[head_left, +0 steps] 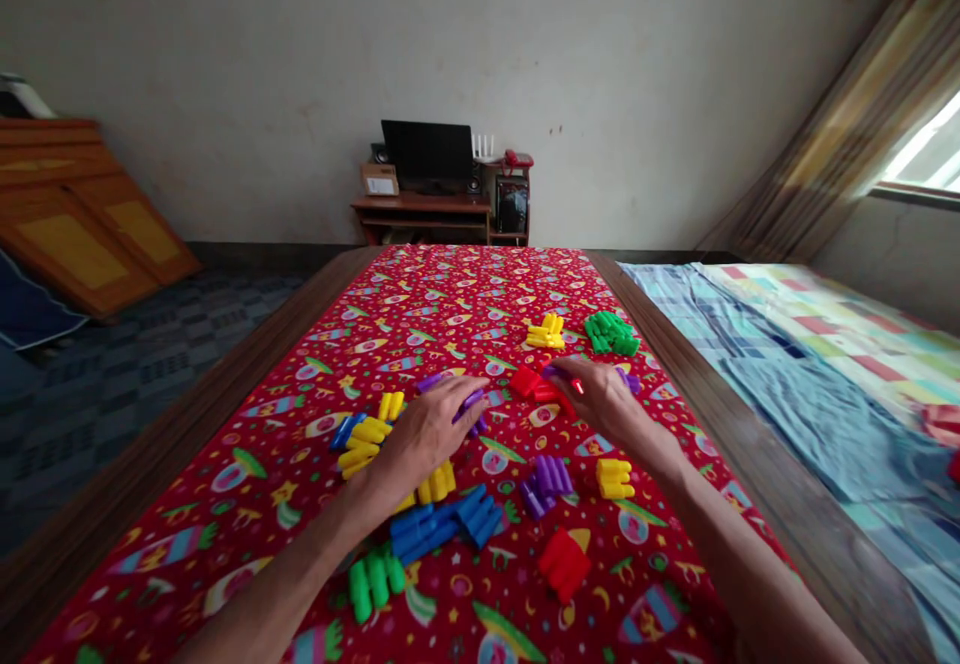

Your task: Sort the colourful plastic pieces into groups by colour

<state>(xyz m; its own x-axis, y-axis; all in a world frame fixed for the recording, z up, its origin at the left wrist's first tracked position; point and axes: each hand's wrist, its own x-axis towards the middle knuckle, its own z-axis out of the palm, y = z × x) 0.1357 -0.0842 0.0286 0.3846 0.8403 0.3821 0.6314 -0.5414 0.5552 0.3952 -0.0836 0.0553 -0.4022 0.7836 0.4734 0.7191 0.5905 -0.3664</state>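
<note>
My left hand (431, 429) rests on the red patterned cloth (420, 314), fingers curled round purple plastic pegs (471, 402). Yellow pegs (364, 439) lie just left of it. My right hand (600, 396) pinches a red peg (566, 399) beside a small red cluster (527, 381). Between and below the hands lie a purple cluster (547, 484), a yellow cluster (615, 478), blue pegs (442, 522), green pegs (373, 579) and a red cluster (564, 562). Farther off sit a yellow cluster (546, 332) and a green cluster (612, 332).
The cloth covers a long wooden table (255, 344). A bed with a checked sheet (787, 364) runs along the right. A desk with a monitor (427, 154) stands at the far wall. Wooden panels (82, 214) lean at the left. A curtain (847, 114) hangs by the window.
</note>
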